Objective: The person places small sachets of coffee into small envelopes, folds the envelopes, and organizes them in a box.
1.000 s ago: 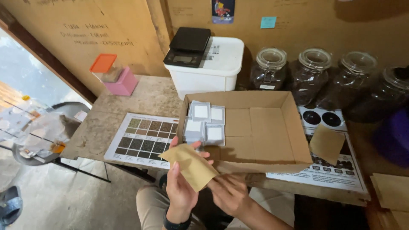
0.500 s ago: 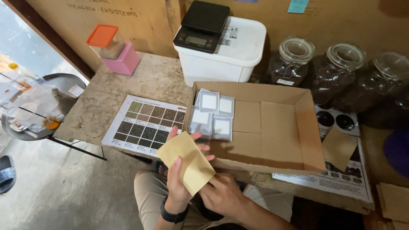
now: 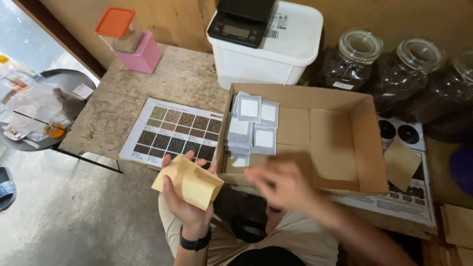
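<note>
Kraft pouch (image 3: 189, 182): grasped in left hand (image 3: 189, 199), fingers curled behind, thumb across front, mouth held toward the box (image 3: 367, 143). Right hand (image 3: 281, 184): blurred, fingers spread, empty, just below packets (image 3: 251, 125).

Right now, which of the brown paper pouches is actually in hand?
The brown paper pouch held in the left hand, below the colour chart. The other pouch lies untouched on the printed sheet right of the cardboard box; the blurred right hand holds none.
</note>
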